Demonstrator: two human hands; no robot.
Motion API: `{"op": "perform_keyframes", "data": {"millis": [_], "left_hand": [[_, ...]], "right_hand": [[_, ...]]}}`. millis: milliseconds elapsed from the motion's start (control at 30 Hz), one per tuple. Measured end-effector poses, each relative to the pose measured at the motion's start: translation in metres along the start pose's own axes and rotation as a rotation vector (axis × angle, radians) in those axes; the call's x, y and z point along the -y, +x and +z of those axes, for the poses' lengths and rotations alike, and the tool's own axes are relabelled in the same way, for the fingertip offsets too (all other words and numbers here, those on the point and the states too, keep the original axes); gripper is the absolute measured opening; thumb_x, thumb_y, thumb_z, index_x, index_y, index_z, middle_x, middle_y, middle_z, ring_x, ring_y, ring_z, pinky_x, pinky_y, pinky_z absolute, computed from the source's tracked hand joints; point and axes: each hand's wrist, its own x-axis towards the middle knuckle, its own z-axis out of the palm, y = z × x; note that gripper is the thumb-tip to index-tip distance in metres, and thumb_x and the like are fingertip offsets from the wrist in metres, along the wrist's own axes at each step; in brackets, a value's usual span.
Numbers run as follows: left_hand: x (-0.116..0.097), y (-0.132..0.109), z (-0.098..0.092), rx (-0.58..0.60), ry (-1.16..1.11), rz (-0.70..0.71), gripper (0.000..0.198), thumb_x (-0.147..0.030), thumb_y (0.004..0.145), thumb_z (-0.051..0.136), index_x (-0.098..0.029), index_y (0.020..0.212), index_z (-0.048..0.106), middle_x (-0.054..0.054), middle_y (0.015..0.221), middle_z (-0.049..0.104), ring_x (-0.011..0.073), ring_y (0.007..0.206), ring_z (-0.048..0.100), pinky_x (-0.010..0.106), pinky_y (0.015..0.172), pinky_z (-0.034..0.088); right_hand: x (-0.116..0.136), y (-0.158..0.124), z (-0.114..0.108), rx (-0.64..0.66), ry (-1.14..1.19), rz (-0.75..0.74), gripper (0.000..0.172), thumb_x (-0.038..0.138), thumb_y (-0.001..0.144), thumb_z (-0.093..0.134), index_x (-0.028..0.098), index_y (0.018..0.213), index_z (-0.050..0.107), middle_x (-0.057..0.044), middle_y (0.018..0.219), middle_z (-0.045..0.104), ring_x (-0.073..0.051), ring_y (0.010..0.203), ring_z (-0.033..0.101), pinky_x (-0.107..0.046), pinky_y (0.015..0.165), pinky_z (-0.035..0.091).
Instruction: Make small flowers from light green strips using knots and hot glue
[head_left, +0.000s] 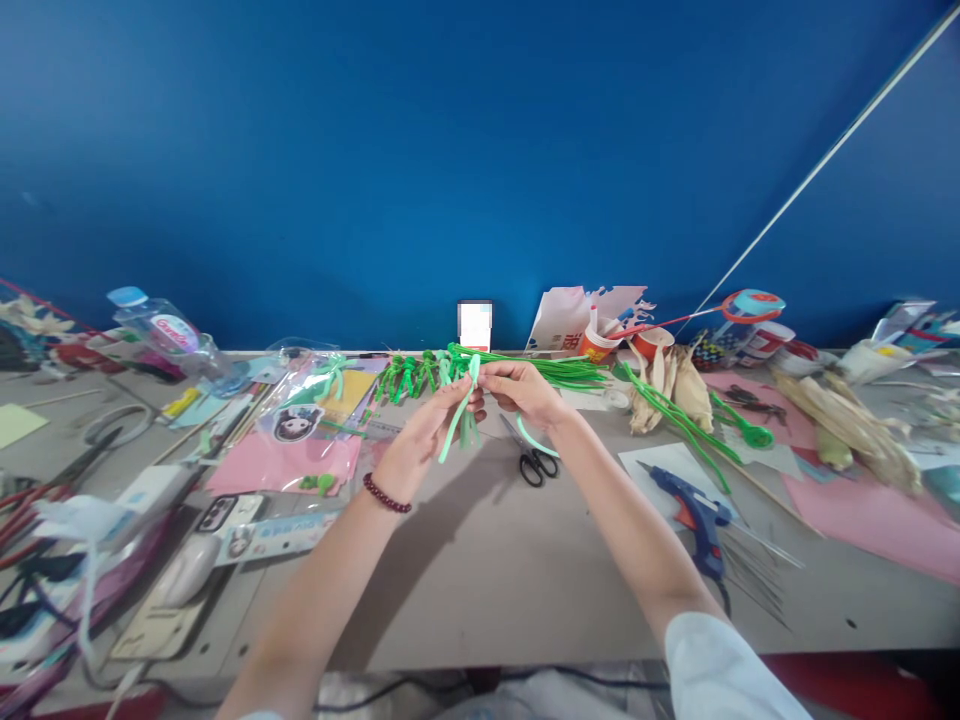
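Note:
My left hand (pixel 424 435) and my right hand (pixel 521 392) meet above the middle of the grey table (pixel 480 560). Both pinch a bundle of pale green pipe cleaners (pixel 463 412), whose loose ends hang down between my hands. A dark bead bracelet circles my left wrist. Just behind my hands lies a row of darker green pipe cleaners (pixel 517 365), some twisted into small shapes. Black-handled scissors (pixel 531 462) lie on the table under my right hand.
A blue glue gun (pixel 694 510) lies at right on white paper, near dried corn husks (pixel 675 395) and cups. Pink paper (pixel 281 465), plastic packets and a water bottle (pixel 169 335) crowd the left. A blue wall stands behind.

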Motion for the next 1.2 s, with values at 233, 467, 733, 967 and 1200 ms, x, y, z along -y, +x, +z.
{"op": "perform_keyframes", "data": {"millis": [233,467,733,967,1200], "left_hand": [[0.001,0.003,-0.006,0.144,-0.128,-0.107,0.012,-0.021,0.080,0.063,-0.013,0.075,0.058,-0.002,0.062,0.047,0.0065,0.053,0.045,0.020,0.053,0.041],[0.003,0.000,0.001,0.163,-0.175,-0.130,0.017,-0.023,0.080,0.064,-0.014,0.070,0.054,-0.004,0.057,0.043,0.0046,0.048,0.043,0.019,0.051,0.040],[0.000,0.004,-0.001,0.118,-0.037,-0.081,0.015,-0.026,0.075,0.067,-0.013,0.072,0.060,0.001,0.062,0.055,0.0097,0.055,0.053,0.023,0.055,0.047],[0.003,0.009,-0.001,-0.022,0.195,0.091,0.024,-0.029,0.066,0.074,-0.015,0.081,0.064,0.000,0.069,0.059,0.0097,0.057,0.054,0.024,0.060,0.047],[0.011,0.005,0.001,-0.281,0.653,0.560,0.014,-0.025,0.071,0.071,-0.019,0.082,0.067,0.004,0.082,0.063,0.0154,0.079,0.055,0.022,0.067,0.041]], "right_hand": [[-0.003,0.000,0.002,0.066,0.048,-0.026,0.032,0.038,0.069,0.073,0.014,0.090,0.068,0.008,0.048,0.038,-0.002,0.040,0.019,-0.021,0.040,0.009],[-0.006,-0.001,0.001,0.149,0.076,-0.061,0.032,0.040,0.072,0.070,0.015,0.092,0.067,0.008,0.048,0.040,-0.002,0.039,0.020,-0.020,0.040,0.011],[-0.005,0.001,0.001,0.089,0.104,-0.068,0.028,0.040,0.071,0.070,0.015,0.079,0.061,0.001,0.056,0.058,-0.006,0.040,0.045,-0.019,0.036,0.019],[-0.005,0.005,0.003,-0.086,0.114,-0.090,0.022,0.031,0.064,0.071,0.015,0.073,0.059,0.008,0.043,0.042,-0.002,0.033,0.027,-0.018,0.035,0.012],[-0.009,0.008,0.008,-0.163,0.089,-0.112,0.026,0.035,0.062,0.072,0.015,0.075,0.062,0.010,0.041,0.032,-0.002,0.037,0.019,-0.021,0.038,0.010]]}}
